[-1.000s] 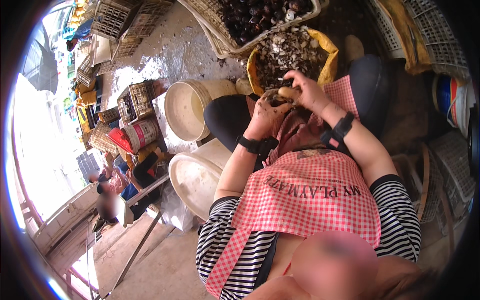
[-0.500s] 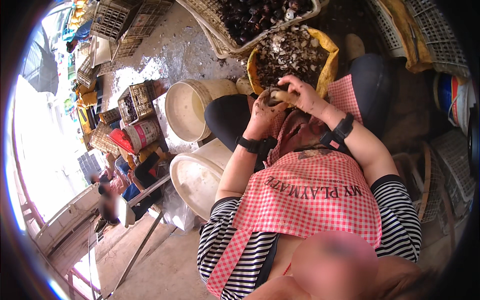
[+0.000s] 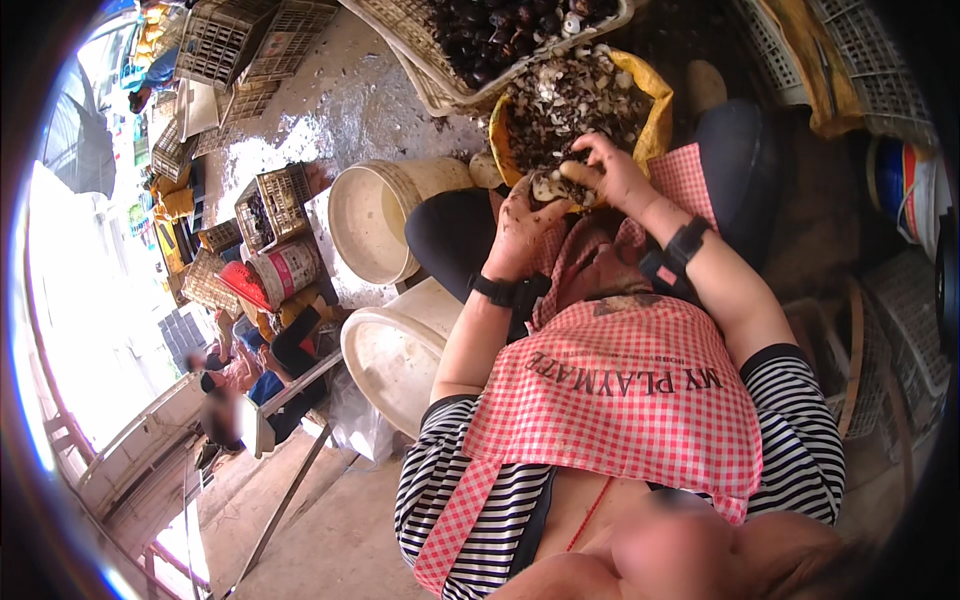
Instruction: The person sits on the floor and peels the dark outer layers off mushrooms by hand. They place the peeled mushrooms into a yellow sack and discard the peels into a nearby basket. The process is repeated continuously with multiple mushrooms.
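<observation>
My left hand is closed around a pale, partly peeled water chestnut with dark skin still around it. Close on its right, my right hand is curled, its index finger raised and the thumb side toward the water chestnut. A tan, blunt shape shows at that thumb; whether it is a covered thumb or a small tool I cannot make out. Both hands are over the near rim of a yellow bag full of white and brown peelings. Dark bits stick to my fingers.
Beyond the bag stands a crate of dark, round water chestnuts. At left are a white bucket and a pale round tub. Stacked crates and seated people are farther left. A blue-and-white bucket stands right.
My hands have parted slightly, and the right has shifted up and right. More of the water chestnut's pale side now shows in my left hand.
</observation>
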A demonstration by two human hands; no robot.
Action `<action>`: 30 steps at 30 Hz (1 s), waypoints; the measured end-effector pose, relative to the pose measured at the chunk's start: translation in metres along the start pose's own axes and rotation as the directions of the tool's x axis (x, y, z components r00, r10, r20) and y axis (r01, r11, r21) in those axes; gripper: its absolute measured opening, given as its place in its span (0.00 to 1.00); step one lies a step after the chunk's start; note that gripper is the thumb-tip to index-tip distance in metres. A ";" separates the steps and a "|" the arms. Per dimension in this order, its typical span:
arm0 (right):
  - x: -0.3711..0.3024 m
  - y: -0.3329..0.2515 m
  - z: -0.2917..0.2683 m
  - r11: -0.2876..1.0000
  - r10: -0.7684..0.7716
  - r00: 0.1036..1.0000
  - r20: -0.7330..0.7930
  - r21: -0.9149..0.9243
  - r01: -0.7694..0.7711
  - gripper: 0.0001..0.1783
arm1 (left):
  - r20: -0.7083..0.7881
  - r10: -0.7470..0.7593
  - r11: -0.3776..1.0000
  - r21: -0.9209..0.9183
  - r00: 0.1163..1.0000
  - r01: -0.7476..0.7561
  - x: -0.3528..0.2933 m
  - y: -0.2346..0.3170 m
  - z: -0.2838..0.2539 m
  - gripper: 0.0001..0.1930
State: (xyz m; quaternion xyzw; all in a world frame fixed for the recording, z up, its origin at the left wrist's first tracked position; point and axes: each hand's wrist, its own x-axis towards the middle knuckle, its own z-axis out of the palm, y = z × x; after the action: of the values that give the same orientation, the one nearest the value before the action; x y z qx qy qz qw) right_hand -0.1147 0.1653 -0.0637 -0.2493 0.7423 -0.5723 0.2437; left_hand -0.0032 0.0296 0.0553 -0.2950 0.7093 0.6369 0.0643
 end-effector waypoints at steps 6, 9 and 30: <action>-0.013 -0.017 0.005 0.984 -0.059 0.987 0.147 0.176 0.033 0.37 | -0.006 0.035 0.998 0.054 0.999 -0.035 0.004 -0.010 -0.002 0.19; 0.001 -0.002 -0.005 0.993 0.107 0.994 0.001 -0.058 -0.107 0.40 | 0.004 0.037 0.999 0.007 0.999 -0.037 0.000 -0.005 0.001 0.21; 0.004 0.014 -0.011 0.982 0.182 0.982 0.049 -0.066 -0.178 0.39 | -0.033 0.048 0.978 0.203 0.998 -0.040 0.003 -0.018 -0.008 0.25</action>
State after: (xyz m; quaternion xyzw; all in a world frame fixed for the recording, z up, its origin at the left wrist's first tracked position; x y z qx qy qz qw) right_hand -0.1263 0.1740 -0.0749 -0.2040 0.7719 -0.5180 0.3070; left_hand 0.0056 0.0212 0.0394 -0.2830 0.7778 0.5572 0.0666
